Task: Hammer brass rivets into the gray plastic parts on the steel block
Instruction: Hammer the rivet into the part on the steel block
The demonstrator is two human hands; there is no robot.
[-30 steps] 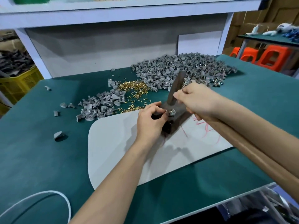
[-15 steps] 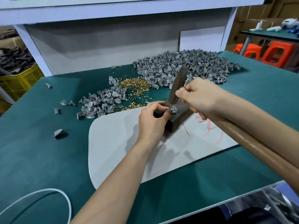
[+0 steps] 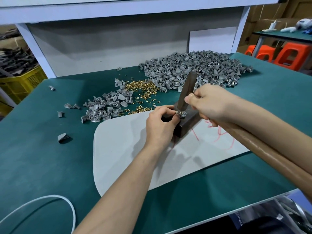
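Nothing material has shifted since earlier frames; left grip [image 3: 160, 128] stays pinched on the gray part [image 3: 183, 114] atop the steel block [image 3: 187, 128]; right grip [image 3: 212, 105], clamped on the hammer [image 3: 187, 91], sits just right of it; hammer head stands tilted over the rivet [image 3: 180, 113].

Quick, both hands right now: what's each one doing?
Left hand: pinching a gray plastic part on the steel block.
Right hand: gripping the hammer near its head.

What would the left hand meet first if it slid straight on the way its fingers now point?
The gray plastic part on the steel block, which the left hand is pinching. Just beyond it stands the head of the hammer, though depth is unclear.
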